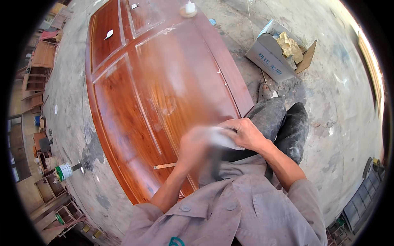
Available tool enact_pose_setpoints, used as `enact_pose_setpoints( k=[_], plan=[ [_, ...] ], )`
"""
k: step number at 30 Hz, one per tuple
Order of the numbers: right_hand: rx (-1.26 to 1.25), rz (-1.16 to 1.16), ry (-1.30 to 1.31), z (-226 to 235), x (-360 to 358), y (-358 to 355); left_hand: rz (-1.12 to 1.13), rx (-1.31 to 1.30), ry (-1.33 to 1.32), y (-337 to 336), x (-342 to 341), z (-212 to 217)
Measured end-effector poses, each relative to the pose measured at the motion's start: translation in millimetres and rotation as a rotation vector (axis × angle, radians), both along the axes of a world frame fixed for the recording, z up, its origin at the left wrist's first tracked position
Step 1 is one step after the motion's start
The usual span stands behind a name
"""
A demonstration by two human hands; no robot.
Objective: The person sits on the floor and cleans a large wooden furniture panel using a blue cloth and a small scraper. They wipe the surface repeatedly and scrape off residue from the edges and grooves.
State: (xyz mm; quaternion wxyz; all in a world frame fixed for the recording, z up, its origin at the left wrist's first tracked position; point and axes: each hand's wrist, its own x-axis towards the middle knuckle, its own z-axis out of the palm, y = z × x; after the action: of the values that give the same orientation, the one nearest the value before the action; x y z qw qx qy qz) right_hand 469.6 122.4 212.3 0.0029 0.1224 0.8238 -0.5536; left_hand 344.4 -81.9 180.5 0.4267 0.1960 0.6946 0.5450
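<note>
Both my hands meet over the near edge of a glossy reddish-brown wooden panel (119,143) with recessed sections. My right hand (245,133) has its fingers bent closed round a white, thin piece (225,138). It could be cloth or paper; blur hides which. Against the other side of this piece is my left hand (193,143), its fingers smeared by motion. Below the hands hangs a dark blurred strip (215,160) that I cannot make out. Close to my left wrist a narrow light-wood stick (165,166) lies on the panel. Whitish dust dulls the panel's right part.
An open cardboard box (273,57) holding crumpled brown paper (290,46) stands on the concrete floor (328,123), right of the panel. On the panel's far end sits a small white container (190,8). A white-and-green can (63,171) and wooden furniture frames (43,53) stand left.
</note>
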Motion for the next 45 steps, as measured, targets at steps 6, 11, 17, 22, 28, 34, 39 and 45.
enact_pose_setpoints(
  k=[6,11,17,22,28,34,39,45],
  plan=[
    [0.461,-0.084,0.129,-26,26,-5,-0.063,-0.031,-0.211,22,-6,-19],
    [0.589,-0.238,0.171,-40,27,-20,0.109,-0.060,-0.603,51,-4,-12],
    [0.436,-0.219,0.012,-35,23,-24,-0.067,-0.065,-0.521,54,-12,-17],
    [0.276,-0.141,-0.009,-41,11,0,-0.130,0.021,-0.436,57,-24,-17],
    [-0.618,-0.308,-0.279,-64,7,27,0.034,-0.024,-0.533,75,-22,-12],
    [-0.696,-0.470,-0.226,-63,3,10,0.081,-0.148,-0.370,78,-17,-25],
    [-0.553,-0.623,-0.151,-65,-4,-5,0.085,-0.146,-0.353,85,-15,-37],
    [-0.032,-0.825,-0.344,-115,-20,29,-0.044,-0.214,0.730,75,-114,-133]
  ],
)
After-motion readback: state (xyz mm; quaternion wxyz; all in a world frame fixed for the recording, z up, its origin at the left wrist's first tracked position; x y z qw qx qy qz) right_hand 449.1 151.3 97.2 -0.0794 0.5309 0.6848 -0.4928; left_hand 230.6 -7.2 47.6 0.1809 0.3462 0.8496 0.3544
